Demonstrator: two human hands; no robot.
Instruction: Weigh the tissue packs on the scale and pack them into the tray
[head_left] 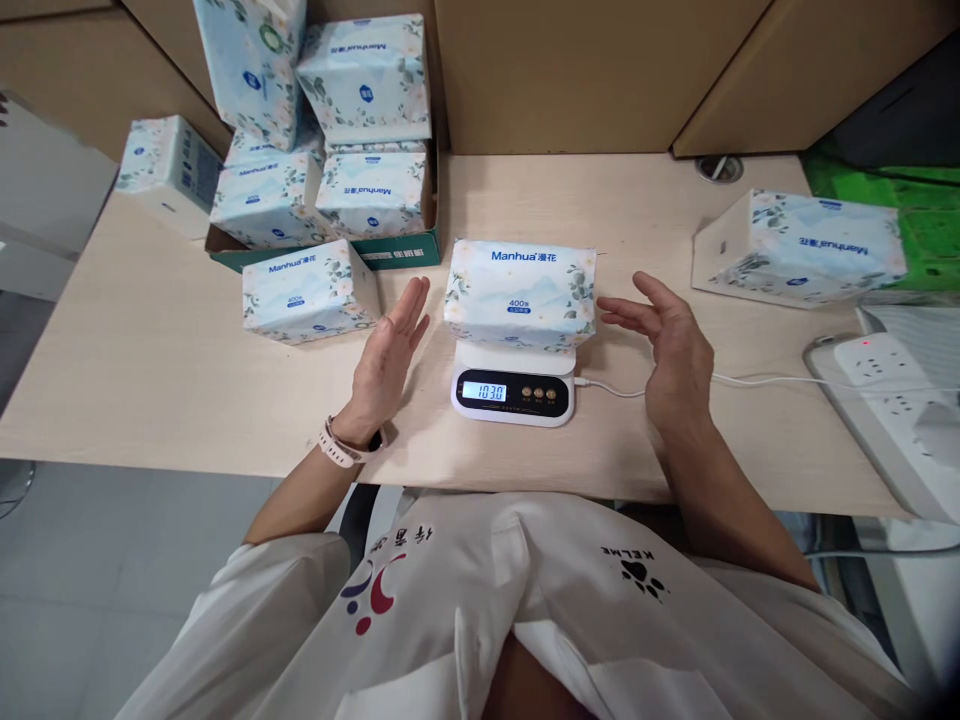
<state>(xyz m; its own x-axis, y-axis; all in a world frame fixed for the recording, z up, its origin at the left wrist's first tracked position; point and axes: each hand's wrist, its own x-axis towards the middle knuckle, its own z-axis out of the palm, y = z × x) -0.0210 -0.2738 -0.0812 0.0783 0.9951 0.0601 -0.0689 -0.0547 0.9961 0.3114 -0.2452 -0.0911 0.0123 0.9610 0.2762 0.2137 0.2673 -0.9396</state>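
A floral pack of tissues [520, 295] rests on a white digital scale [514, 397], whose lit display appears to read 103.0. To the left of the pack is my left hand [386, 360], fingers stretched out and holding nothing; a gap separates it from the pack. My right hand [671, 350] is at the pack's right side, fingers extended and apart, the tips very near its edge. Another tissue pack [300, 293] lies on the table just beyond my left hand.
Several tissue packs [373, 195] sit stacked in a green-edged box [397, 250] at the back left. One pack [169, 170] stands left of it, another tissue pack [810, 245] at the right. A white cable [750, 380] runs from the scale toward a power strip [892, 390]. Cardboard [555, 80] borders the table's back.
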